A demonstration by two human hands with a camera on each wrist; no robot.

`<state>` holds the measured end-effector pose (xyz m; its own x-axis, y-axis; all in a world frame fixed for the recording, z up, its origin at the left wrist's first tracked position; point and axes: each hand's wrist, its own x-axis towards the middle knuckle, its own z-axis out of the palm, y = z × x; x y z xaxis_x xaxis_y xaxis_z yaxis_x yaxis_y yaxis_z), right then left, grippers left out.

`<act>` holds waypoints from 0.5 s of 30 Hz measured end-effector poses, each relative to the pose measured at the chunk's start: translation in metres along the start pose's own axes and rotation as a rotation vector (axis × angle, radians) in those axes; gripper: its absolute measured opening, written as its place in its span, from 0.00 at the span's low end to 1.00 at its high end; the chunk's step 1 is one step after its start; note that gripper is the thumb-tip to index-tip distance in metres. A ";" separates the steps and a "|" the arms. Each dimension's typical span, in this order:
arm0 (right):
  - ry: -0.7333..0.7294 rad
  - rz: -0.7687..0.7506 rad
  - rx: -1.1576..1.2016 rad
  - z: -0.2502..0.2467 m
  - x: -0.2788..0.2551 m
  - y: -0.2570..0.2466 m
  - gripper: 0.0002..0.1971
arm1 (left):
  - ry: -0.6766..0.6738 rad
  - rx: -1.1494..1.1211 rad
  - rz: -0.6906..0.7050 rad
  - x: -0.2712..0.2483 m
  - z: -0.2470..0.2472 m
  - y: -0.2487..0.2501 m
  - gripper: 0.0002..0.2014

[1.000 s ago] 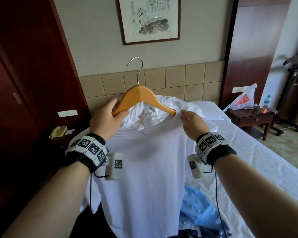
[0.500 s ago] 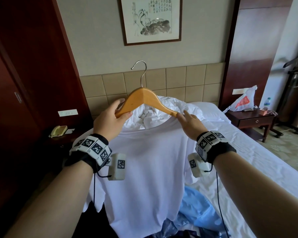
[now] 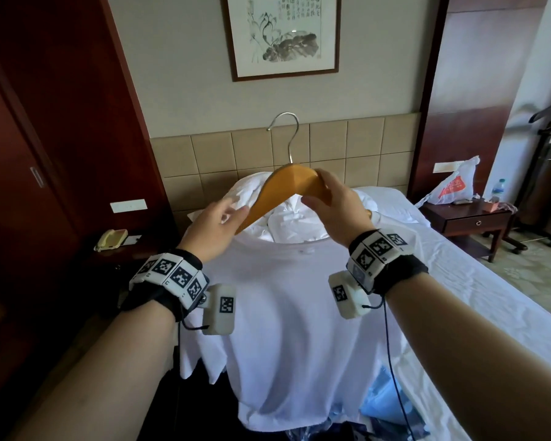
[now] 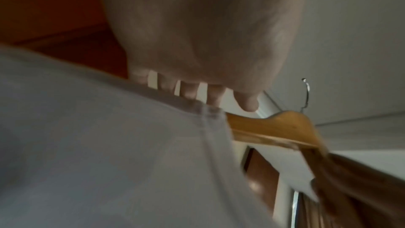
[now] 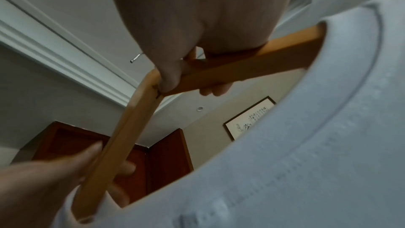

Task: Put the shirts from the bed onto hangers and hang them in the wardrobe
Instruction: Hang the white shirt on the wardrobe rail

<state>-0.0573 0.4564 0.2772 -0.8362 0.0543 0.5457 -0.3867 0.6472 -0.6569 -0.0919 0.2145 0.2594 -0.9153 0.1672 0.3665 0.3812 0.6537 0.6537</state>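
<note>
A wooden hanger (image 3: 283,186) with a metal hook (image 3: 291,135) is held up over the bed, and a white T-shirt (image 3: 299,313) hangs from it. My right hand (image 3: 315,190) grips the hanger at its middle, thumb underneath; the right wrist view shows this right hand (image 5: 190,84) wrapped round the hanger (image 5: 131,127). My left hand (image 3: 233,214) sits at the hanger's left arm where it enters the collar, its fingers straight on either side. In the left wrist view the left hand (image 4: 219,100) spreads over the collar of the T-shirt (image 4: 87,145) beside the hanger (image 4: 274,127).
The bed (image 3: 458,297) with white sheets stretches to the right, with pillows (image 3: 255,192) at its head. A blue garment (image 3: 385,399) lies below the shirt. Dark red wardrobe panels (image 3: 45,154) stand at left. Nightstands hold a phone (image 3: 112,238) and a plastic bag (image 3: 452,186).
My right hand left the shirt's right shoulder and took hold of the hanger's middle. My left hand loosened its grip and slid down the left arm. The hanger turned and rose slightly.
</note>
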 end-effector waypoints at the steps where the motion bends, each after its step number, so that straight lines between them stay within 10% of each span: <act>1: 0.013 0.010 0.001 -0.001 0.000 0.003 0.27 | -0.029 0.034 -0.023 -0.002 -0.002 -0.008 0.27; 8: 0.095 0.040 0.021 -0.008 -0.005 0.012 0.30 | 0.124 -0.102 0.017 -0.027 0.015 -0.016 0.10; 15: 0.106 0.060 0.026 -0.010 -0.013 0.014 0.30 | 0.284 -0.215 0.028 -0.033 0.027 -0.012 0.15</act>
<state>-0.0483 0.4728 0.2661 -0.8130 0.1728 0.5561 -0.3487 0.6202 -0.7026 -0.0693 0.2209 0.2217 -0.8428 -0.0490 0.5359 0.4518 0.4766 0.7541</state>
